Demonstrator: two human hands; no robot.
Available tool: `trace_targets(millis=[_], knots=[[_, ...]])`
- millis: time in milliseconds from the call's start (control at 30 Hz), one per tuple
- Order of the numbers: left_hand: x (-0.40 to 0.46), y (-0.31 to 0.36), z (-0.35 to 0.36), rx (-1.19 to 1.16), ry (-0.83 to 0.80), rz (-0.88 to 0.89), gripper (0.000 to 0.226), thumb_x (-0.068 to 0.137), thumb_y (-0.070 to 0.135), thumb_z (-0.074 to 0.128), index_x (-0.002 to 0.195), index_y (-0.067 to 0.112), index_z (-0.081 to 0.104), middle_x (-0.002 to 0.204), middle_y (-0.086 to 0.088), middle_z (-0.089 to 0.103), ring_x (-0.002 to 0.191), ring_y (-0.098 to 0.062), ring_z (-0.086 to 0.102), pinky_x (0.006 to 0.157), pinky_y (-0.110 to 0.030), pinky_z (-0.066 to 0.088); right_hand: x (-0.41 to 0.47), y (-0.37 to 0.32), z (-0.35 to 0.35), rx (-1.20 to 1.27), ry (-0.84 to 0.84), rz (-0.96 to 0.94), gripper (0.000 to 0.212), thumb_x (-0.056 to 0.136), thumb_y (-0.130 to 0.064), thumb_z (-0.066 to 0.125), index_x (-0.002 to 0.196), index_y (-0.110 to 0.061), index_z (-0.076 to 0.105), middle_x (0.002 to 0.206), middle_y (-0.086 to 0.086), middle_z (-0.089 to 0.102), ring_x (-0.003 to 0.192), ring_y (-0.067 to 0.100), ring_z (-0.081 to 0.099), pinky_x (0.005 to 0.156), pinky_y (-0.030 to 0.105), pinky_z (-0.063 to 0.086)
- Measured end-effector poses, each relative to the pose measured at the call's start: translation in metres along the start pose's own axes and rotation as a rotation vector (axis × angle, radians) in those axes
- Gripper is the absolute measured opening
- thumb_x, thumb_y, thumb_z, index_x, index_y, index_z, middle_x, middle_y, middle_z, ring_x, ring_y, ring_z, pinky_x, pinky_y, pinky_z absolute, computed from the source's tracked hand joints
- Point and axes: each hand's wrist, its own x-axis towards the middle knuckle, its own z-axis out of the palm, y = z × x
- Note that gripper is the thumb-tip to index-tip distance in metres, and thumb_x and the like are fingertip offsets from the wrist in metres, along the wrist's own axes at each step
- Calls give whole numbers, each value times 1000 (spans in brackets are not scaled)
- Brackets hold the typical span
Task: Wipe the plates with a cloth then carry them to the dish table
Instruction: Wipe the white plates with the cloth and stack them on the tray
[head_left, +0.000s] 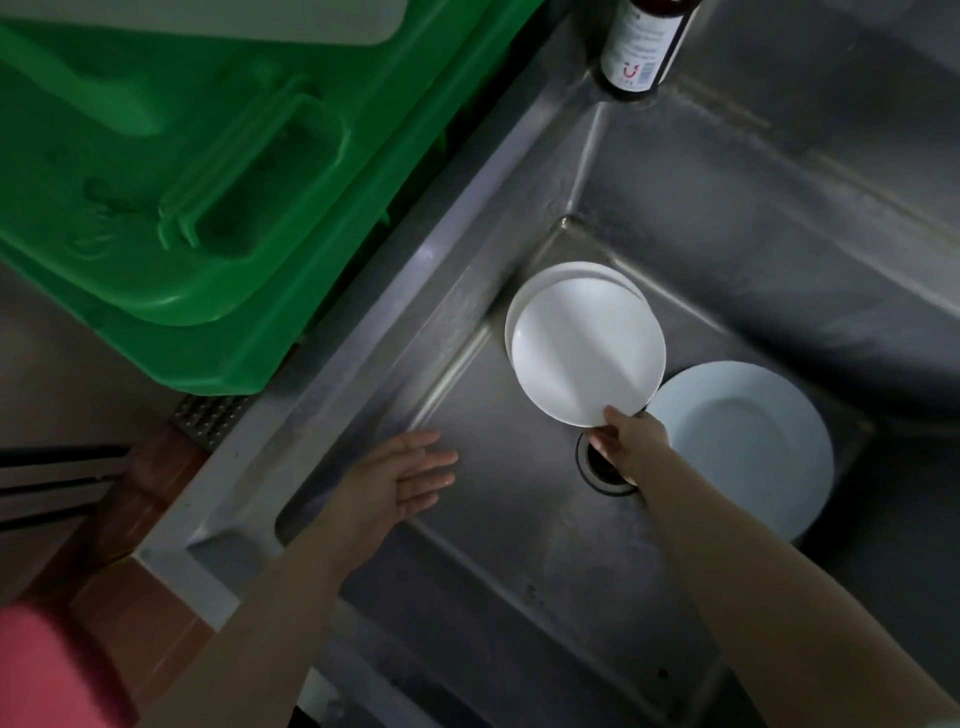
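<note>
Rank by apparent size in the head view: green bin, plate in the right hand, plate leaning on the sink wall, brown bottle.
1. green bin
2-3. held plate and leaning plate look alike; unsure
4. brown bottle, partly cropped

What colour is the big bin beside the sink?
Green bin, seen in the head view.

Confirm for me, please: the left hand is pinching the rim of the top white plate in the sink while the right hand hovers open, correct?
Not quite: the hands are swapped. The head view shows the right hand pinching the rim of the top white plate in the sink, while the left hand hovers open.
</note>
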Motion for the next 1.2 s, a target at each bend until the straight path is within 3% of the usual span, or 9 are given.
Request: trace_targets(millis=[67,200,267,333,500,700,867,1067,1200], knots=[[-2,1,2,9,-6,7,28,100,10,40,114,20,62,104,-3,75,93,-19,72,82,-34,50,-5,3,-2,-39,-23,-38,26,91,1,57,113,-13,52,83,8,62,57,23,65,58,38,57],[-9,5,3,33,-10,20,28,100,10,40,114,20,62,104,-3,75,92,-18,72,87,-35,48,-21,10,-14,-68,-53,-77,24,93,4,52,113,-8,50,84,18,60,49,25,59,41,25,48],[-14,9,2,59,-31,43,27,100,11,41,115,22,61,105,-2,75,94,-18,72,89,-36,48,-29,17,-24,-152,-51,-137,23,92,3,53,113,-4,51,81,20,59,41,21,55,51,30,53],[-19,13,-1,90,-59,77,26,99,13,44,116,23,61,107,-1,74,97,-19,71,89,-37,49,-41,23,-34,-208,-44,-198,21,90,1,55,110,-5,56,85,18,61,58,26,62,72,43,56],[-33,21,-4,205,-56,190,25,96,19,54,120,26,59,111,2,72,101,-15,69,83,-32,50,-86,22,-52,-323,-100,-417,21,88,-4,57,96,-22,64,74,3,71,63,21,70,59,30,57],[-50,31,-1,352,-12,409,23,92,21,64,109,36,57,112,9,69,103,-8,65,86,-29,50,-156,15,-60,-477,-56,-764,38,90,-18,62,86,-55,63,82,-17,71,69,7,69,67,31,57],[-78,53,1,544,-13,747,17,89,18,66,94,34,61,76,31,68,73,16,62,55,-1,42,-230,25,-58,-503,54,-1025,37,89,-28,61,90,-64,56,84,-31,66,72,-3,67,64,11,50],[-108,63,-23,659,25,1079,18,91,9,64,73,8,64,46,23,54,44,9,47,44,-8,31,-300,60,-49,-344,219,-1245,35,89,-22,62,90,-57,61,82,-20,67,72,4,65,65,15,48],[-128,61,-37,558,-88,1092,10,90,5,64,86,10,71,52,16,60,44,12,46,46,-4,32,-336,88,-44,-263,293,-1323,46,88,-10,62,90,-56,63,83,-23,68,74,-2,62,69,13,49]])
